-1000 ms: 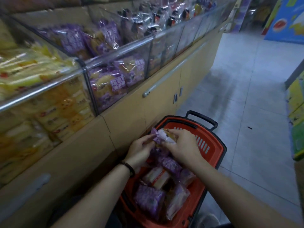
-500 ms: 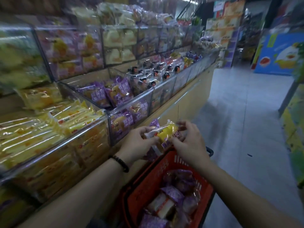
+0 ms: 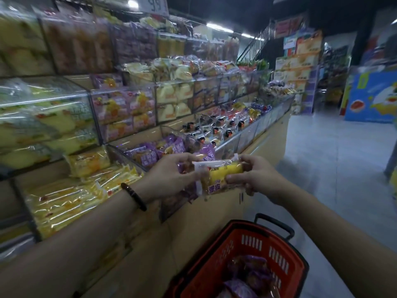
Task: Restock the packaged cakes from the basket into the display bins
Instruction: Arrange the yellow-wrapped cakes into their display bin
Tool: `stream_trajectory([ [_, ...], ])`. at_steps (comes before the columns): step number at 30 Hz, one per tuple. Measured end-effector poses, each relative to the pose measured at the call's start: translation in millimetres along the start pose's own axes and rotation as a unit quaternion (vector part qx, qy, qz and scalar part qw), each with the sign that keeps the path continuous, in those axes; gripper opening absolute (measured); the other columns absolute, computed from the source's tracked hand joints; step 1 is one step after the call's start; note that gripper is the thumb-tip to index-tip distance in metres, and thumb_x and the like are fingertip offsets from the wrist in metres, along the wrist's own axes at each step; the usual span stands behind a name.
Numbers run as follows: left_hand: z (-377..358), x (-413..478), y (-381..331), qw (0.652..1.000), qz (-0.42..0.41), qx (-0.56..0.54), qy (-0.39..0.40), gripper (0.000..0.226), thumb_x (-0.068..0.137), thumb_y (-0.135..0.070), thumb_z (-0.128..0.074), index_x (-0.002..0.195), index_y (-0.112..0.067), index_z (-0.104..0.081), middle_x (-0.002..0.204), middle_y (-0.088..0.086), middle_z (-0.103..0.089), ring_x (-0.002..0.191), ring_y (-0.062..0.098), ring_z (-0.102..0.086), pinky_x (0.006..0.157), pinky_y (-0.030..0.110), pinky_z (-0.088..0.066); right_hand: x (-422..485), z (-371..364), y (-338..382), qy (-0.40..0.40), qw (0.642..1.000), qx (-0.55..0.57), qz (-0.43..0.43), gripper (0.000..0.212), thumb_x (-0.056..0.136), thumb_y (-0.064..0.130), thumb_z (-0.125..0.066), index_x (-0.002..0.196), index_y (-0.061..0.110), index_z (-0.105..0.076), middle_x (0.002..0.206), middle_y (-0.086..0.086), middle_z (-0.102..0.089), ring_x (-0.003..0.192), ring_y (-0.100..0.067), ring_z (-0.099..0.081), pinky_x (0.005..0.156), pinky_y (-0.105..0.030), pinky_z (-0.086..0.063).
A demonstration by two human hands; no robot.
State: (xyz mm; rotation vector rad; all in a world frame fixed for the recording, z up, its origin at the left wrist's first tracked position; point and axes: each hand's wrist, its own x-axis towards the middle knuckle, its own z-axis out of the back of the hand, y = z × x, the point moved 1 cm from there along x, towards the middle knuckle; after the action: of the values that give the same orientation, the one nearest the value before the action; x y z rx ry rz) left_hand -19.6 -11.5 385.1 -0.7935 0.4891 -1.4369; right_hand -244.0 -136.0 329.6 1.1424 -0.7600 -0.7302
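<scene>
As left hand (image 3: 167, 177) grips cake (image 3: 223, 174), right hand (image 3: 262, 179) (likewise).

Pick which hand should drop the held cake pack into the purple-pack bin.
Left, probably. The left hand grips the cake pack at the end nearest the purple-pack bin, which sits on that side. The right hand pinches the far end, toward the aisle, and would have to cross over.

Yellow packaged cake (image 3: 223, 177) crosswise near purple-cake bin (image 3: 129, 157); part-filled red basket (image 3: 268, 252) below.
</scene>
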Motion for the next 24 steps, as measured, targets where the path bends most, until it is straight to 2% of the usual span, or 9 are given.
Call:
stream_trajectory([
  [3,36,9,-5,0.999,0.029,-0.009,-0.027,0.033,0.093,-0.056,-0.063,0.11,-0.031,-0.075,0.101,0.026,-0.072,0.084,0.046,-0.073,0.067,0.053,-0.065,10,4,11,-0.039,0.998,0.054,0.017,0.054,0.084,0.009,-0.085,0.125,-0.006,-0.053,0.096,-0.03,-0.063,0.059,-0.023,-0.05,0.045,-0.031,-0.038],
  [6,73,33,6,0.997,0.04,0.026,-0.056,0.013,0.093,-0.03,-0.077,0.106,-0.029,-0.076,0.098,0.015,-0.073,0.07,0.026,-0.068,0.067,0.043,-0.064,18,4,18,-0.071,0.995,0.073,0.024,0.051,0.084,0.007,-0.084,0.122,-0.007,-0.052,0.088,-0.016,-0.065,0.052,-0.015,-0.049,0.042,-0.029,-0.038],
  [11,85,91,41,0.994,0.068,0.047,-0.077,0.022,0.092,-0.018,-0.078,0.111,-0.029,-0.075,0.118,0.001,-0.069,0.079,0.014,-0.061,0.063,0.024,-0.054,32,-5,22,-0.072,0.993,0.093,0.026,0.044,0.083,0.008,-0.084,0.118,0.004,-0.058,0.098,-0.016,-0.066,0.049,-0.007,-0.054,0.044,-0.026,-0.042],
  [13,72,113,53,0.993,0.05,0.047,-0.093,0.031,0.092,-0.01,-0.077,0.117,-0.027,-0.073,0.134,0.001,-0.063,0.099,0.016,-0.063,0.063,0.018,-0.053,37,-8,21,-0.068,0.993,0.096,0.024,0.044,0.083,0.009,-0.085,0.119,0.006,-0.059,0.101,-0.019,-0.066,0.051,-0.007,-0.056,0.045,-0.025,-0.043],
  [15,58,132,66,0.993,0.043,0.052,-0.098,0.049,0.09,-0.006,-0.078,0.131,-0.031,-0.067,0.142,0.002,-0.06,0.096,0.018,-0.066,0.064,0.023,-0.057,41,-11,19,-0.07,0.993,0.091,0.025,0.043,0.083,0.009,-0.084,0.118,0.006,-0.059,0.102,-0.019,-0.067,0.05,-0.006,-0.057,0.045,-0.025,-0.044],
  [18,37,152,78,0.989,0.055,0.094,-0.101,0.08,0.083,-0.01,-0.086,0.15,-0.031,-0.049,0.141,-0.001,-0.059,0.101,0.018,-0.069,0.085,0.036,-0.063,50,-14,18,-0.079,0.993,0.079,0.024,0.041,0.084,0.008,-0.084,0.115,0.009,-0.058,0.101,-0.017,-0.067,0.048,-0.004,-0.057,0.044,-0.025,-0.044],
  [20,29,159,87,0.976,0.081,0.153,-0.132,0.069,0.079,-0.016,-0.09,0.14,-0.021,-0.056,0.133,0.005,-0.064,0.106,0.021,-0.067,0.088,0.034,-0.059,54,-16,18,-0.077,0.994,0.074,0.022,0.038,0.084,0.008,-0.084,0.112,0.01,-0.057,0.1,-0.017,-0.068,0.048,-0.006,-0.056,0.044,-0.025,-0.044],
  [22,26,163,95,0.966,0.092,0.187,-0.155,0.044,0.081,-0.014,-0.089,0.116,-0.019,-0.063,0.12,0.006,-0.069,0.097,0.017,-0.065,0.079,0.028,-0.057,58,-21,17,-0.07,0.995,0.068,0.021,0.036,0.085,0.009,-0.084,0.109,0.013,-0.057,0.099,-0.016,-0.068,0.05,-0.007,-0.056,0.045,-0.025,-0.044],
  [24,26,161,99,0.96,0.097,0.213,-0.155,0.039,0.082,-0.016,-0.087,0.113,-0.019,-0.063,0.123,0.007,-0.067,0.101,0.019,-0.063,0.082,0.031,-0.057,61,-25,17,-0.067,0.996,0.063,0.023,0.036,0.085,0.009,-0.084,0.108,0.016,-0.057,0.099,-0.015,-0.068,0.054,-0.009,-0.056,0.046,-0.025,-0.045],
])
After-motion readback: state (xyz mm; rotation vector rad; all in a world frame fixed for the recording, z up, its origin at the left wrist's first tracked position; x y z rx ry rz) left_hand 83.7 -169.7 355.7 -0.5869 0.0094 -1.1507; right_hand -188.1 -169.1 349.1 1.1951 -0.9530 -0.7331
